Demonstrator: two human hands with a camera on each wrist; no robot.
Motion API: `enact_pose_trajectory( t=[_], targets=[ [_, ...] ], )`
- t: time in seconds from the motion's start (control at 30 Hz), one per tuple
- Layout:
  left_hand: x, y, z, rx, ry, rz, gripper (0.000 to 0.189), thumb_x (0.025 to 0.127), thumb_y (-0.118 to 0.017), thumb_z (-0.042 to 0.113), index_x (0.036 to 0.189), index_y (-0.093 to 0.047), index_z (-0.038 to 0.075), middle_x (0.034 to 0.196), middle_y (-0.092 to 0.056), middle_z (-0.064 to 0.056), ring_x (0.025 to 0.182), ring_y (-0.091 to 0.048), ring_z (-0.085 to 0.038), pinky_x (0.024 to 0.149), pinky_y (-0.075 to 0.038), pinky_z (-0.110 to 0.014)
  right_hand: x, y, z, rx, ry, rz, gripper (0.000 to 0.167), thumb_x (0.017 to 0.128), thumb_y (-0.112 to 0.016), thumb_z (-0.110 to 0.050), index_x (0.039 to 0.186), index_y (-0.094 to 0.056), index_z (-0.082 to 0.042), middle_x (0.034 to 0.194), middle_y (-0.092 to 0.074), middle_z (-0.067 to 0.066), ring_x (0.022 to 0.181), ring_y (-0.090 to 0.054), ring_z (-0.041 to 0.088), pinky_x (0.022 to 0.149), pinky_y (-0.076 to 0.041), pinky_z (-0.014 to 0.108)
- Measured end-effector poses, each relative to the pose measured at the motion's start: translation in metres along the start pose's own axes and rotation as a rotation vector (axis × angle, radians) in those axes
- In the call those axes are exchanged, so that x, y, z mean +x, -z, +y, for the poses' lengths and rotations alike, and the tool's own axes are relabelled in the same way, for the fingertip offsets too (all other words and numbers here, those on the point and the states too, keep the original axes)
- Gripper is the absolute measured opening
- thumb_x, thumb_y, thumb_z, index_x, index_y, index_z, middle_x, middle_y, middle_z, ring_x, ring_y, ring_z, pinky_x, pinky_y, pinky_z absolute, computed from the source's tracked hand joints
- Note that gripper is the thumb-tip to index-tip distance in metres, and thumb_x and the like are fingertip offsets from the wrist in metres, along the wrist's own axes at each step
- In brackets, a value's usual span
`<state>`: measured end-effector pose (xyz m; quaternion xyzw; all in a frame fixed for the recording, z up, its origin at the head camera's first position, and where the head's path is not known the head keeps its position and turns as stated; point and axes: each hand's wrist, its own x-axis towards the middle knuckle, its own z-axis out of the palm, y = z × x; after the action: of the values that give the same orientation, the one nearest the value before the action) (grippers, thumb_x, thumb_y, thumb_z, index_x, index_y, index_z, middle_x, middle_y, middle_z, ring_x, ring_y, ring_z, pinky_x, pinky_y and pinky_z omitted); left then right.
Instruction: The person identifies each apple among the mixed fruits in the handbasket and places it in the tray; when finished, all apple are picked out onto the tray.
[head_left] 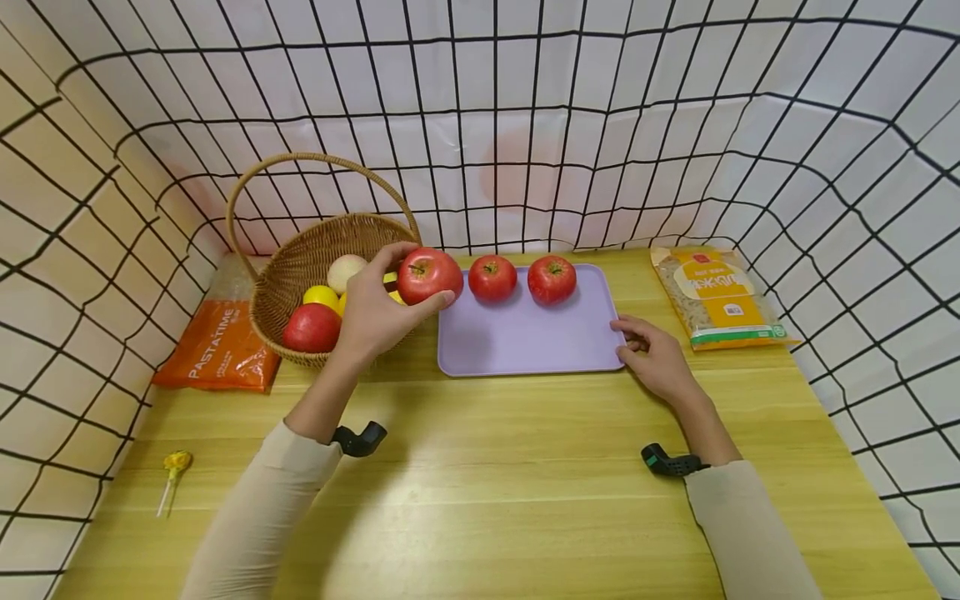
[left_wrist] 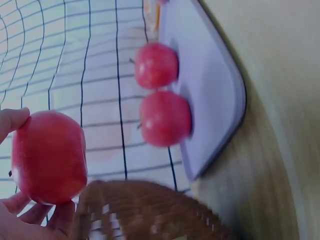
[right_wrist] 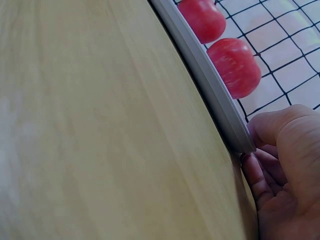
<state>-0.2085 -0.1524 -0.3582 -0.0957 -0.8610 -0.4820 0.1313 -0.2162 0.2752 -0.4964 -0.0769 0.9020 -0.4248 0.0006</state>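
Right hand [head_left: 660,358]: right of centre in the frame; your thumb and curled fingers pinch the right edge of the tray [head_left: 536,342], so there is little gap between them.
Left hand [head_left: 381,308]: left of centre; your thumb and fingers are spread just wide enough to wrap the held apple [head_left: 430,277], and you have it gripped from its left side.
Tray: flat on the table [head_left: 525,467], mid-frame, its long axis running left to right; the lower half is bare.
Held apple: up and to the right of your left palm, overlapping the tray's upper left corner in the head view; the left wrist view shows it apart from the tray, and I cannot tell whether it is over the rim.
Nearer hand: your left, by far; your right is at the opposite end of the long axis.
Tray apples: the left one [head_left: 492,278] and the right one [head_left: 552,280] stand side by side along the upper edge, in line with the held apple; judging by that, the key offset is short and rightward.
Basket [head_left: 300,258]: upper left, behind your left hand.
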Motion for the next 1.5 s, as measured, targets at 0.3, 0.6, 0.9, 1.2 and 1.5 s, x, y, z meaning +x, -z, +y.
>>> enact_pose_trajectory(
  t=[0.3,0.6,0.9,1.2,1.5],
  targets=[
    [-0.003,-0.041,0.004,-0.003,-0.064,-0.056,0.075,0.074,-0.090,0.048,0.139,-0.063,0.021,0.136,-0.064,0.000,0.113,-0.064,-0.018,0.092,-0.060,-0.037,0.000,0.000,-0.001,0.005,-0.002,0.005,0.041,0.098,-0.064,-0.006,0.140,-0.063,-0.006,0.155,-0.051,0.016,0.103,-0.052,0.022,0.078,-0.041,0.005],
    [-0.008,-0.075,-0.011,-0.009,0.016,-0.108,0.076,0.073,-0.090,0.050,0.137,-0.063,0.018,0.127,-0.070,-0.006,0.110,-0.070,-0.026,0.091,-0.061,-0.041,0.000,0.000,-0.001,0.007,-0.008,0.004,0.042,0.099,-0.064,-0.007,0.140,-0.062,-0.006,0.154,-0.052,0.016,0.102,-0.053,0.022,0.077,-0.041,0.005],
    [-0.009,-0.099,-0.034,0.059,0.091,-0.134,0.077,0.076,-0.088,0.050,0.139,-0.062,0.017,0.131,-0.068,-0.009,0.115,-0.066,-0.025,0.096,-0.058,-0.043,-0.001,0.000,-0.003,0.015,-0.005,0.004,0.041,0.099,-0.064,-0.006,0.140,-0.062,-0.005,0.155,-0.051,0.016,0.103,-0.053,0.023,0.077,-0.041,0.005],
    [-0.010,-0.113,-0.046,0.040,0.095,-0.159,0.077,0.078,-0.089,0.045,0.142,-0.060,0.014,0.135,-0.067,-0.008,0.119,-0.066,-0.025,0.101,-0.056,-0.045,0.000,-0.002,0.001,0.021,-0.005,0.002,0.041,0.098,-0.064,-0.006,0.139,-0.063,-0.006,0.155,-0.052,0.015,0.103,-0.054,0.021,0.077,-0.043,0.005],
    [-0.013,-0.115,-0.050,0.031,0.096,-0.172,0.081,0.078,-0.089,0.045,0.145,-0.055,0.016,0.140,-0.063,-0.006,0.124,-0.063,-0.026,0.105,-0.053,-0.045,0.000,-0.001,0.001,0.015,-0.004,0.012,0.041,0.099,-0.064,-0.008,0.139,-0.063,-0.006,0.155,-0.052,0.015,0.103,-0.053,0.023,0.078,-0.041,0.005]
  ],
)
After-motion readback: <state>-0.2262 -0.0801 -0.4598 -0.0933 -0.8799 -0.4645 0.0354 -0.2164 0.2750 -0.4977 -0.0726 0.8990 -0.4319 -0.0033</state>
